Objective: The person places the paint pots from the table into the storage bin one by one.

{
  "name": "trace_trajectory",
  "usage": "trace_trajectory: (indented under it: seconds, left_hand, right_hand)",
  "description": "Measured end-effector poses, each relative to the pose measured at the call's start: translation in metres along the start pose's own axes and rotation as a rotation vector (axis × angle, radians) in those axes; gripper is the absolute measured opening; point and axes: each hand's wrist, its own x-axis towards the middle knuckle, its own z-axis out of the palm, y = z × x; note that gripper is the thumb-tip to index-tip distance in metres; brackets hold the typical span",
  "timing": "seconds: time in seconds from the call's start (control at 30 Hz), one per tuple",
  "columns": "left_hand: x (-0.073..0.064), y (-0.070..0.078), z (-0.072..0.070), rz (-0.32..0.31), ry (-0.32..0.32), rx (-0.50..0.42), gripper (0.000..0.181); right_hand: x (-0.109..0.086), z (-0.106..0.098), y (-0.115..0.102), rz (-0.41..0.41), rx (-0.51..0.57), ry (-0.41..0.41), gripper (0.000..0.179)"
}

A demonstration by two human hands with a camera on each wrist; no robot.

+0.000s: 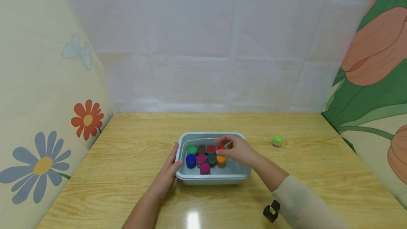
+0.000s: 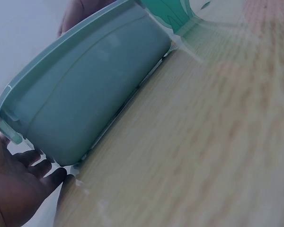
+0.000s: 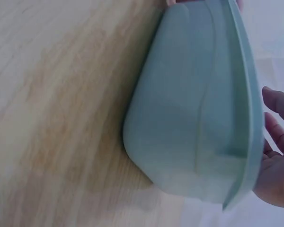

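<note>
A pale blue-green plastic tub [image 1: 213,180] stands on the wooden table. Several small jars with coloured lids sit inside it in rows, among them a blue jar [image 1: 190,161], an orange jar [image 1: 221,162] and a magenta jar [image 1: 205,168] at the front. My left hand [image 1: 166,176] grips the tub's left end, its thumb over the rim and its fingers along the outside wall. Over the tub's right half, my right hand [image 1: 240,150] has thumb and index finger around a red-lidded jar [image 1: 220,148] in the back row. In the right wrist view, the tub's wall [image 3: 189,109] hides that jar.
A small jar with a light green lid [image 1: 277,140] stands on the table [image 1: 305,158] to the right of the tub. Near the right forearm lies a small black object [image 1: 271,211] with a yellow mark. A white cloth [image 1: 203,45] hangs behind the table, with flower-patterned cloths at both sides.
</note>
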Motion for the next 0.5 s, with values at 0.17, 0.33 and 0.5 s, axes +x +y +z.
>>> trace_trajectory:
  seconds: [0.17, 0.33, 0.5]
  left_hand:
    - [0.000, 0.000, 0.000, 0.006, -0.004, 0.000, 0.065]
    - [0.001, -0.001, 0.001, 0.002, -0.005, -0.002, 0.065]
    - [0.002, -0.001, 0.001, 0.006, -0.002, 0.000, 0.065]
  right_hand:
    - [-0.005, -0.020, 0.004, 0.015, 0.002, 0.072, 0.040]
    - [-0.008, -0.038, 0.013, 0.043, 0.011, 0.146, 0.042]
    - [-0.013, -0.059, 0.029, 0.047, 0.032, 0.245, 0.044]
